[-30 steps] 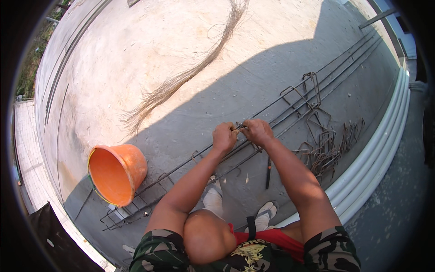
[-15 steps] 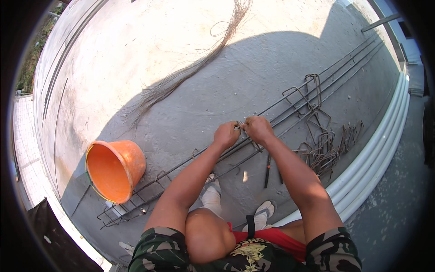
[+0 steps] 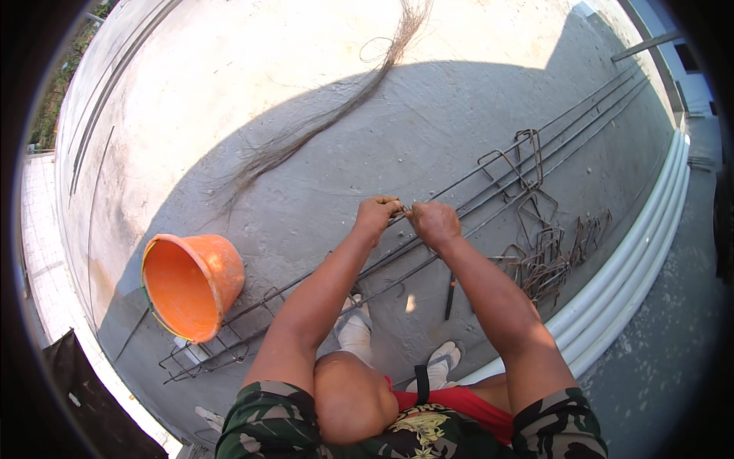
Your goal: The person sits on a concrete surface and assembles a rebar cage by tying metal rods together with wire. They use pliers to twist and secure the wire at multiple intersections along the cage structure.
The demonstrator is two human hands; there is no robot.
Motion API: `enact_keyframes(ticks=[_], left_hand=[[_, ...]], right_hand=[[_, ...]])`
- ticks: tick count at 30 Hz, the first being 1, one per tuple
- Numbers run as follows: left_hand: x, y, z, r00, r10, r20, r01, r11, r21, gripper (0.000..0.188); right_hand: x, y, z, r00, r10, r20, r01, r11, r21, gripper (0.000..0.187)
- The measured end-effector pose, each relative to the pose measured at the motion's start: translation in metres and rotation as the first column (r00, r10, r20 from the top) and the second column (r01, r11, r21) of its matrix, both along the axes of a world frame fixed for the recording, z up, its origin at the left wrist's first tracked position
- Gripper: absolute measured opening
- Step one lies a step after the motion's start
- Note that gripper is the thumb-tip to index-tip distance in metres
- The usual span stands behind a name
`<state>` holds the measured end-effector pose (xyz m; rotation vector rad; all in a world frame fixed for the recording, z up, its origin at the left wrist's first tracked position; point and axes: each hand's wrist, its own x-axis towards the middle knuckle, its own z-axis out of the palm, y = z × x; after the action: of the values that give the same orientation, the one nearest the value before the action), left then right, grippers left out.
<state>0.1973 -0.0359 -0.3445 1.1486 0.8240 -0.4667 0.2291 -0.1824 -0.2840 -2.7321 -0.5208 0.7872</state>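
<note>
My left hand (image 3: pixel 376 217) and my right hand (image 3: pixel 433 225) meet over a set of long steel reinforcing bars (image 3: pixel 581 117) that run from lower left to upper right. The left fingers are pinched together at the far bar. Beside them, my right hand is curled closed, its fingertips almost touching the left ones. Whatever small piece lies between the fingertips is too hidden to name. Bent steel stirrups (image 3: pixel 498 153) hang around the bars just right of my hands, and others sit around them at the lower left.
An orange bucket (image 3: pixel 228 268) lies tipped at the left, by the bars' end. Beyond my hands stretches a bundle of thin wire (image 3: pixel 317 128). Loose stirrups (image 3: pixel 549 260) are heaped at the right, near a dark-handled tool (image 3: pixel 449 297) and long white pipes (image 3: pixel 623 294).
Both hands stay at the same place on the bars. My left hand has risen slightly and its wrist has turned, while the right has tilted a little.
</note>
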Motion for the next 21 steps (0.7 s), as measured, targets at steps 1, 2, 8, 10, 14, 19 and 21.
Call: enact_keyframes(ticks=[1,2,8,10,14,19,21], left_hand=[[0.001,-0.002,0.004,0.995,-0.091,0.037,0.087,0.991,0.102,0.015],[0.000,-0.004,0.007,0.981,-0.183,0.064,0.167,0.964,0.205,0.015],[-0.008,-0.013,0.016,0.842,-0.440,0.311,0.231,0.816,0.531,0.018],[-0.009,-0.015,0.015,0.867,-0.394,0.304,0.211,0.843,0.494,0.018],[-0.011,-0.016,0.011,0.909,-0.321,0.267,0.160,0.858,0.489,0.018],[-0.010,-0.010,0.017,0.892,-0.393,0.224,0.251,0.842,0.478,0.022],[-0.008,-0.014,0.021,0.922,-0.275,0.274,0.158,0.910,0.383,0.029]], right_hand=[[-0.001,-0.001,-0.001,1.000,-0.001,0.009,0.001,1.000,0.006,0.024],[-0.001,-0.002,-0.002,1.000,-0.003,0.018,0.003,1.000,0.012,0.023],[0.003,0.001,0.009,1.000,-0.014,0.016,0.015,0.999,-0.047,0.023],[0.018,-0.005,0.015,0.994,0.107,-0.039,-0.110,0.989,-0.096,0.021],[0.042,0.001,0.050,0.925,0.354,-0.137,-0.373,0.916,-0.151,0.019],[0.053,0.018,0.021,0.903,0.424,-0.061,-0.427,0.903,-0.048,0.015],[0.063,0.015,0.008,0.939,0.342,-0.047,-0.343,0.939,-0.016,0.013]])
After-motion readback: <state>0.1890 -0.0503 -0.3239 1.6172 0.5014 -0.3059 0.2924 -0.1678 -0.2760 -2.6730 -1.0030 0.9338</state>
